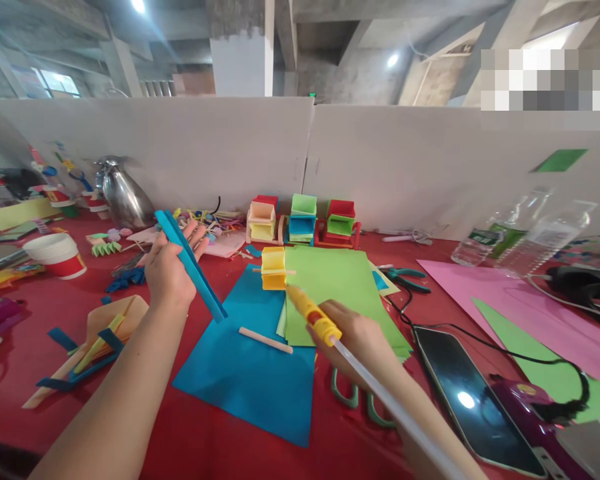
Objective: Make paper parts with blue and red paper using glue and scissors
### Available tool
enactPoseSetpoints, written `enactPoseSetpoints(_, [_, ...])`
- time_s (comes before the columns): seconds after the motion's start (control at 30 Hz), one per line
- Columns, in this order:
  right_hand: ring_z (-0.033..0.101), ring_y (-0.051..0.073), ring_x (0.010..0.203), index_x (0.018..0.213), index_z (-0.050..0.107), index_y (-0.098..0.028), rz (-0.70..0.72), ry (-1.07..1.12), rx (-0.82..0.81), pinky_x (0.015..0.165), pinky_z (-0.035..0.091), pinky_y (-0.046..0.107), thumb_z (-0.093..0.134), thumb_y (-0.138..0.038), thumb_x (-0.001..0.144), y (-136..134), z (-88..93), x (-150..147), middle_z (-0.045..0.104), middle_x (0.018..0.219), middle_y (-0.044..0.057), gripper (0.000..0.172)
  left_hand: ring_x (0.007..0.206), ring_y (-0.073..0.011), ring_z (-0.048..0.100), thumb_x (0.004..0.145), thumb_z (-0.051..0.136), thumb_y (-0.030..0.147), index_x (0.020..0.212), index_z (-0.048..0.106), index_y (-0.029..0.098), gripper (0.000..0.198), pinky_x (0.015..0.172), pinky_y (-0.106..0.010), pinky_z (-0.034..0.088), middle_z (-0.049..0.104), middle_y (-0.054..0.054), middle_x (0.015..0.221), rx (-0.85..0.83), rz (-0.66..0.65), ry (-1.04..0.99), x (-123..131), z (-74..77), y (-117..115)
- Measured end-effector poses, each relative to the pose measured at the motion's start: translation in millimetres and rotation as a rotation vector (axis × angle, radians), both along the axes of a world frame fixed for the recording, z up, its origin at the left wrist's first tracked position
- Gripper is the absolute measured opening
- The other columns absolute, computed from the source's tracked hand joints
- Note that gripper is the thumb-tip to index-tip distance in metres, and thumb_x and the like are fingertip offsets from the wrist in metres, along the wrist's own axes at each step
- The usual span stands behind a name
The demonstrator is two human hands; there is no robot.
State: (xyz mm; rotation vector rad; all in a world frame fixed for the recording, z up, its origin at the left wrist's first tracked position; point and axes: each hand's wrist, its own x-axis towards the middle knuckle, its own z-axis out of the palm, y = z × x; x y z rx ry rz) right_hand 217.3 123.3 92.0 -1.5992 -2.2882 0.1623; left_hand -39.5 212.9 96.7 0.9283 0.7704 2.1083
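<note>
My left hand [173,270] is closed on a long folded strip of blue paper [193,270], held tilted above the table. In my right hand [355,330] is a yellow glue gun [315,317], with a long clear glue stick [380,393] running out of its back. The gun's nozzle points at a small yellow folded-paper wheel [273,269] with a thin stick through it; whether they touch I cannot tell. Below lies a pale wooden stick [265,340] on a blue paper sheet [250,393]. A stack of green paper [335,280] lies beside it.
Three finished-looking paper wheels on stands [303,223] line the back. Green-handled scissors [347,390], pliers [407,277] and a phone [475,393] lie right, near plastic bottles [545,233]. A paper cup [57,255], a paper-and-stick piece [95,347] and a metal jug [123,193] stand left.
</note>
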Motion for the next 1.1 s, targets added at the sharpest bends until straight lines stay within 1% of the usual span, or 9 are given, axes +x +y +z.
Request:
enactPoseSetpoints(0.13, [0.056,0.015,0.058,0.095,0.049,-0.019,-0.365,-0.254,0.127,0.043,0.022,0.025,0.046,-0.022,0.079,2,10.4,24,0.057,0.095,0.006,0.017,0.106,-0.0212,0.057,0.066,0.042,0.006,0.102,0.056,0.020,0.041,0.092,-0.038,0.046,0.065,-0.007,0.108,-0.068,-0.077,-0.019,4,-3.0,1])
enactPoseSetpoints(0.23, [0.060,0.018,0.062,0.100,0.048,-0.017,-0.582,-0.370,0.050,0.042,0.026,0.026,0.045,-0.027,0.080,3,17.0,44,0.052,0.103,0.009,0.022,0.105,-0.0199,0.058,0.064,0.040,0.004,0.105,0.055,0.023,0.047,0.091,-0.038,0.047,0.066,-0.005,0.105,-0.099,-0.143,-0.040,13,-4.2,0])
enactPoseSetpoints(0.43, [0.063,0.025,0.080,0.106,0.048,-0.014,-0.726,-0.366,-0.184,0.053,0.039,0.031,0.044,-0.016,0.074,18,6.0,91,0.049,0.110,0.014,0.033,0.106,-0.0214,0.058,0.063,0.041,0.004,0.110,0.053,0.020,0.051,0.090,-0.040,0.047,0.064,-0.007,0.111,-0.133,-0.326,-0.058,34,-8.8,-9])
enactPoseSetpoints(0.63, [0.061,0.026,0.085,0.102,0.053,-0.012,-0.676,-0.328,-0.275,0.063,0.042,0.033,0.050,-0.018,0.072,27,-14.1,110,0.053,0.104,0.016,0.031,0.102,-0.0222,0.060,0.067,0.041,0.007,0.119,0.048,0.019,0.054,0.086,-0.040,0.050,0.062,-0.009,0.115,-0.194,-0.581,-0.020,58,-17.9,-22])
enactPoseSetpoints(0.77, [0.053,0.032,0.102,0.106,0.056,-0.015,-0.635,-0.275,-0.080,0.077,0.041,0.042,0.053,-0.025,0.073,25,-1.3,94,0.055,0.112,0.015,0.035,0.100,-0.0213,0.061,0.070,0.040,0.006,0.123,0.044,0.020,0.055,0.080,-0.036,0.052,0.062,-0.008,0.114,-0.232,-0.746,-0.030,69,-18.8,-33])
enactPoseSetpoints(0.83, [0.053,0.029,0.102,0.107,0.058,-0.016,-0.515,-0.055,0.042,0.082,0.041,0.041,0.051,-0.025,0.076,26,9.5,76,0.056,0.114,0.013,0.033,0.097,-0.0210,0.062,0.070,0.040,0.005,0.123,0.044,0.018,0.055,0.075,-0.032,0.053,0.062,-0.010,0.113,-0.272,-0.849,-0.014,75,-18.4,-39])
enactPoseSetpoints(0.9, [0.057,0.023,0.095,0.103,0.061,-0.018,-0.316,0.275,0.089,0.082,0.043,0.036,0.050,-0.029,0.079,27,18.7,55,0.061,0.107,0.010,0.029,0.091,-0.0203,0.064,0.070,0.039,0.004,0.123,0.043,0.015,0.054,0.069,-0.028,0.053,0.064,-0.011,0.109,-0.323,-0.964,0.022,80,-18.1,-47])
enactPoseSetpoints(1.0, [0.059,0.020,0.094,0.101,0.063,-0.021,-0.035,0.667,-0.051,0.083,0.045,0.034,0.054,-0.034,0.078,28,23.6,27,0.065,0.103,0.006,0.028,0.081,-0.0192,0.067,0.072,0.038,0.004,0.124,0.041,0.016,0.054,0.060,-0.026,0.053,0.067,-0.011,0.101,-0.369,-1.110,0.062,87,-18.9,-59])
enactPoseSetpoints(1.1, [0.058,0.020,0.098,0.099,0.065,-0.021,0.071,0.909,-0.234,0.087,0.044,0.035,0.058,-0.036,0.077,25,17.8,15,0.066,0.103,0.004,0.028,0.075,-0.0196,0.067,0.072,0.037,0.005,0.119,0.045,0.017,0.049,0.056,-0.027,0.053,0.068,-0.009,0.094,-0.364,-1.209,0.078,92,-22.3,-67])
